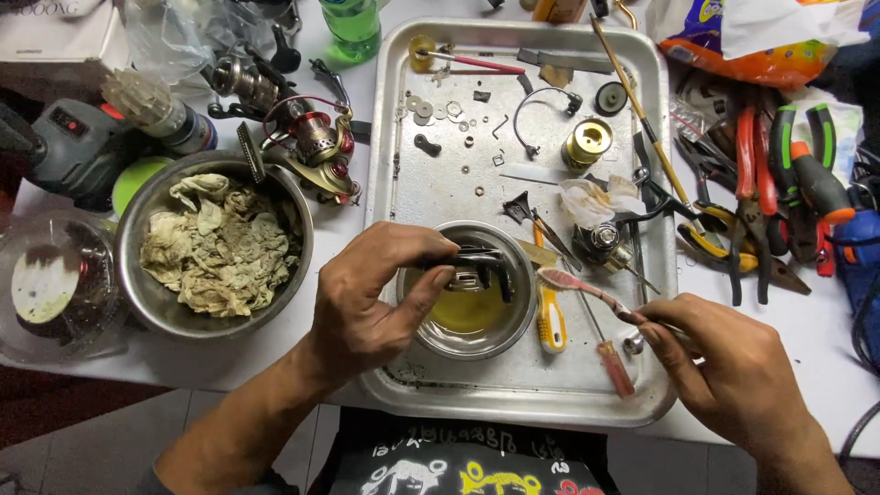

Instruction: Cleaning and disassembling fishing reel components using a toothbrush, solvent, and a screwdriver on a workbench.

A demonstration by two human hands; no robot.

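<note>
My left hand point(371, 293) pinches a dark metal reel part point(477, 266) and holds it over a small steel bowl point(522, 321) of yellowish liquid. My right hand point(724, 367) grips the handle of a pink toothbrush point(573, 282), whose bristle head points toward the bowl. Both sit on a metal tray point(431, 192) that carries washers, screws, a gold spool point(588, 139) and other small reel parts.
A large steel bowl of dirty rags point(215, 243) stands left of the tray, with a red and gold fishing reel point(321, 147) behind it. Pliers and cutters point(770, 183) lie at the right. A yellow-handled tool point(550, 321) and a red screwdriver point(614, 362) rest on the tray.
</note>
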